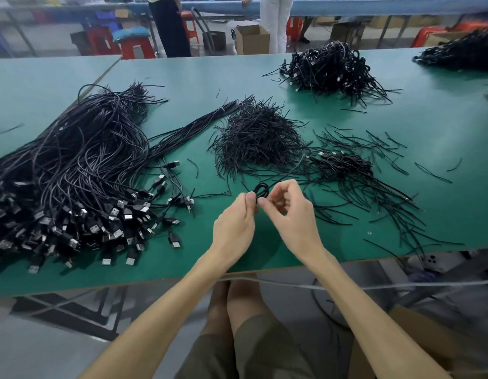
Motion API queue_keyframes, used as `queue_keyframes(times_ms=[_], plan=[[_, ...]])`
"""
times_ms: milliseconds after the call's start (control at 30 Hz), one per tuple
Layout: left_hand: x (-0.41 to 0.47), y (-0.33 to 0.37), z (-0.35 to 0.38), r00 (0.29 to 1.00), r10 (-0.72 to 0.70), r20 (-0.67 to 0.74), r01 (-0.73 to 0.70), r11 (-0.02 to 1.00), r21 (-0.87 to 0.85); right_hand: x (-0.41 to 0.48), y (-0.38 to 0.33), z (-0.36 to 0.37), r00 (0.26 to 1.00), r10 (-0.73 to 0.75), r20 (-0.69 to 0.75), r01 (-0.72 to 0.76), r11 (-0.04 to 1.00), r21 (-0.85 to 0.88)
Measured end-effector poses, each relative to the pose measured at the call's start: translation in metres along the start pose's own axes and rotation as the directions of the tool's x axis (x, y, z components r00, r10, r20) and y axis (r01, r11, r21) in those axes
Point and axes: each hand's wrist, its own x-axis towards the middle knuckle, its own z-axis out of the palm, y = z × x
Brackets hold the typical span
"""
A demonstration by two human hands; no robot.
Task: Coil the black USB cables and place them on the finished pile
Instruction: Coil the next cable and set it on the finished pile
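Black USB cable [260, 190], one in work: a small loop held just above the near middle of the green table [182, 77]. It was pinched low down by the left hand [233, 225] and the right hand [290, 217], the two close together, thumbs and fingertips curled onto it. A thin tail ran off to the right, and I could not trace its end. Coiling judged begun, not finished; no tie seen on it.

Uncoiled stock [73, 165]: one large heap at the left, plugs toward the person, too many to count. By my estimate most of the job remained.

Tie wires [256, 140]: one heap at centre, with many strays scattered to the right.

Coiled bundles: one small cluster [344, 162] just right of the ties, one larger heap [330, 67] farther back, and a third [461, 50] at the far right edge. I could not tell which served as the finished pile; the near cluster seemed likeliest.

Hands: two.
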Motion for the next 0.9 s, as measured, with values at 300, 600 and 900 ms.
queue_keyframes(times_ms=[300,600,900], plan=[[0.002,-0.009,-0.025,0.95,0.031,0.312,0.173,0.779,-0.602,0.008,-0.001,-0.008,0.943,0.121,0.31,-0.223,0.921,0.319],[0.005,-0.009,-0.037,0.916,0.075,0.394,0.171,0.816,-0.552,0.006,0.001,-0.004,0.943,0.102,0.316,-0.178,0.959,0.221],[0.002,-0.009,-0.03,0.943,0.119,0.312,0.063,0.853,-0.517,0.007,0.006,-0.004,0.969,0.105,0.223,-0.132,0.985,0.11]])
